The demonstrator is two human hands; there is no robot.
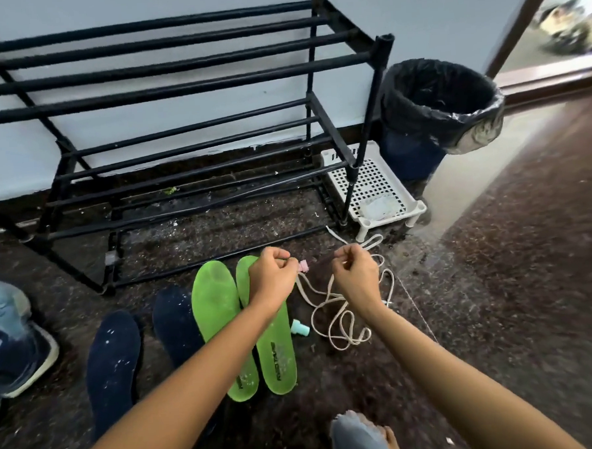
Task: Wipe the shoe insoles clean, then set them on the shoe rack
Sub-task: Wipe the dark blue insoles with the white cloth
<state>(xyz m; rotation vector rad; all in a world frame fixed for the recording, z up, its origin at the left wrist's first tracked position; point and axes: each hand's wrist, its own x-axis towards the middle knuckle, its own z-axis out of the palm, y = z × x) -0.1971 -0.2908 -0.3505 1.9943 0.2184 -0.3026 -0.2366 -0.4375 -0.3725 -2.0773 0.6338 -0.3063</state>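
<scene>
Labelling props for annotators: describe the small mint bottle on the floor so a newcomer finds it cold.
Start at the black shoe rack against the wall; on the floor in front of it lie two bright green insoles. The mint bottle lies between the right-hand one and the loose pale shoelace. It is the only small, stubby, pale teal thing there.
</scene>
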